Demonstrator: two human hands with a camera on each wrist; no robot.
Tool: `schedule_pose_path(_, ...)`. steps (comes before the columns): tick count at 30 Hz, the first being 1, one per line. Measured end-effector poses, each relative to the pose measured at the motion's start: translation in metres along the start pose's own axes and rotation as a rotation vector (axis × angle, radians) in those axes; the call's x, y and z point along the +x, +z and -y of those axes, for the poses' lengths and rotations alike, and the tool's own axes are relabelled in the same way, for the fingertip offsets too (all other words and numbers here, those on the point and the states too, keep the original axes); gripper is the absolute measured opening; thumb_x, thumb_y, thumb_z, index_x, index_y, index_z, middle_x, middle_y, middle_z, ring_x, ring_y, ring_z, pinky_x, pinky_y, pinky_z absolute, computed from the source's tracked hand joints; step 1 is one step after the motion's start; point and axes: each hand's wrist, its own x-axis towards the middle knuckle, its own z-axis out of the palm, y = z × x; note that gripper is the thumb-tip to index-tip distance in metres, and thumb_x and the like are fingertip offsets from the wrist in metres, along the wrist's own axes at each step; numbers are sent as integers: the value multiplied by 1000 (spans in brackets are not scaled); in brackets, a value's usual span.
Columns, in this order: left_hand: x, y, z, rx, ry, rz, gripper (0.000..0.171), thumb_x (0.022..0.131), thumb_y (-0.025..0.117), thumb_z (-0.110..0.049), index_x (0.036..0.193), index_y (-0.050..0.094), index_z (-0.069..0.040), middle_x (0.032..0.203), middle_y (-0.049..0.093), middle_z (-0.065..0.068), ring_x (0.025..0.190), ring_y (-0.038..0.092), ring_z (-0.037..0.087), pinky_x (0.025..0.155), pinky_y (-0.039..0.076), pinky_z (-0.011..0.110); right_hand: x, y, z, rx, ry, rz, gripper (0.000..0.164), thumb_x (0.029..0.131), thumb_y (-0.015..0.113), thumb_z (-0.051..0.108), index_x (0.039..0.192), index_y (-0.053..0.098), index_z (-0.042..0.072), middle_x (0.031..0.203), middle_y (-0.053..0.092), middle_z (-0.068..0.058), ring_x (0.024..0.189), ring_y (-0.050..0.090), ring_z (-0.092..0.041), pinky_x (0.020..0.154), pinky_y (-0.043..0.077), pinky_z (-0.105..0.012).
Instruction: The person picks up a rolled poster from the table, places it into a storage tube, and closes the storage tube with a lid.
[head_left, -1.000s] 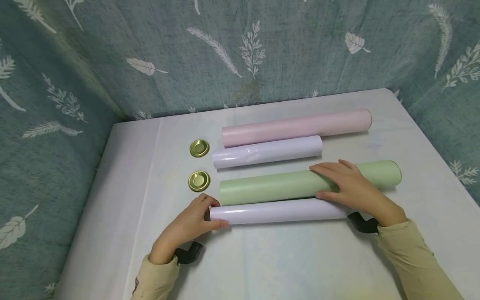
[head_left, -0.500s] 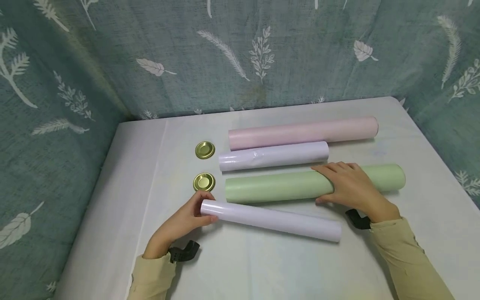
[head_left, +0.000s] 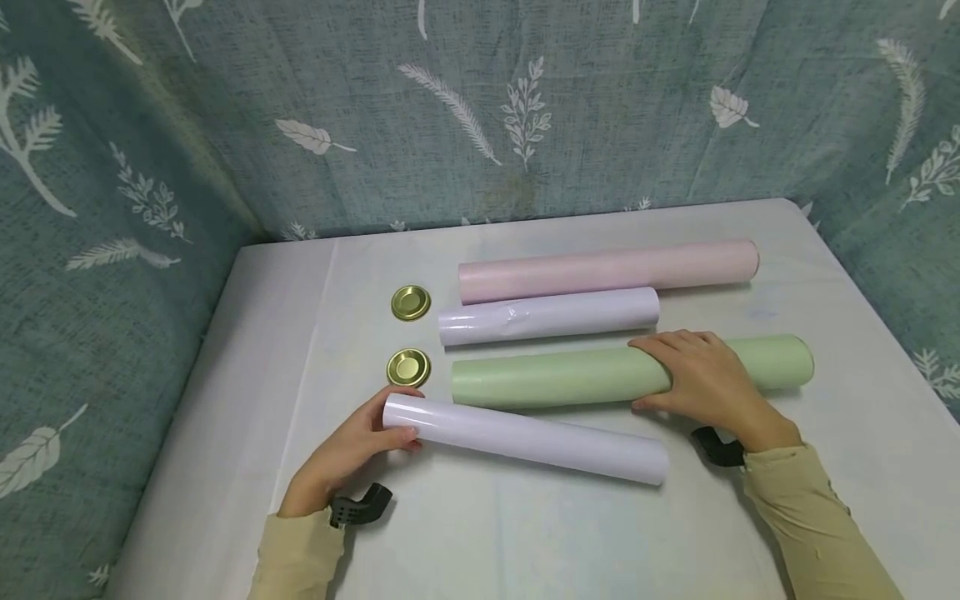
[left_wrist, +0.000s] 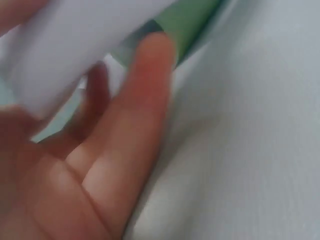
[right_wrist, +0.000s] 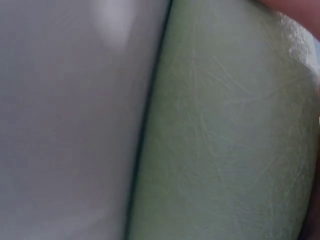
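A leaf-print cloth (head_left: 480,108) hangs behind the white-covered bench (head_left: 570,542). A green roll (head_left: 547,377) lies across the middle of the bench, its right end towards the right edge. A pink roll (head_left: 607,271) lies nearest the far edge. A long white roll (head_left: 532,440) is nearest the near edge, slanting so that its right end points towards that edge; a shorter white roll (head_left: 551,317) lies between pink and green. The left hand (head_left: 356,442) has its grip around the long white roll's left end; the right hand (head_left: 701,379) grips the green roll from above. Two gold lids (head_left: 411,302) (head_left: 408,367) sit towards the left edge, the nearer one just beside the left fingertips.

Held at one end only, the glossy long white roll could twist or slip, and a careless finger movement might nudge that lid. Uneven pressure could send the green roll towards the shorter white one.

The left wrist view shows fingers beneath the long white roll that the head view hides; the right wrist view shows creases in the green surface, which looks smooth from above
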Motion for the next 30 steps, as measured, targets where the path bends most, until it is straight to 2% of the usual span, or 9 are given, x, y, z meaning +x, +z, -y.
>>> schedule_pose_path(2,-1,-3,2,-95,10,-23,43,84,59,-6,122,39,-2,108,48,17,87,58,30,79,48,39,0,0,-1,3,5,-28,80,55,70,64,120,54,20,112,57,-4,105,49,-25,88,32,-45)
schedule_pose_path(5,-1,-5,4,-271,73,-23,39,86,54,-3,120,37,3,112,49,15,95,56,27,83,46,42,0,1,-2,5,27,-69,81,53,71,64,120,54,21,110,58,-4,104,49,-25,88,32,-44)
schedule_pose_path(8,0,-7,7,-398,138,-3,33,88,51,-2,118,38,0,113,50,12,100,55,26,85,44,45,0,0,-3,12,45,-92,81,52,72,63,119,54,22,110,58,-4,104,50,-25,87,31,-44)
schedule_pose_path(15,0,-14,15,-576,218,89,31,93,45,-10,123,39,-7,121,49,13,107,51,34,87,39,53,-2,-2,-3,28,45,-126,82,52,74,61,122,53,23,111,57,-4,105,49,-25,87,31,-44)
schedule_pose_path(19,1,-18,17,-698,249,93,32,94,45,-11,125,39,-7,123,46,14,111,47,36,88,37,54,-1,-4,-4,36,40,-142,83,52,75,60,123,52,24,112,57,-3,105,49,-24,88,30,-43)
schedule_pose_path(24,0,-20,17,-754,252,35,35,92,49,-7,125,38,-6,122,44,13,115,44,31,90,35,53,-1,-5,-6,52,35,-169,82,51,76,58,122,52,23,112,57,-2,106,48,-24,89,30,-44)
schedule_pose_path(30,-2,-22,18,-753,273,-7,30,91,47,-4,120,41,-5,120,49,14,111,49,29,87,42,46,-2,-6,-8,77,21,-222,83,49,78,54,121,53,21,112,57,-3,106,48,-25,89,30,-44)
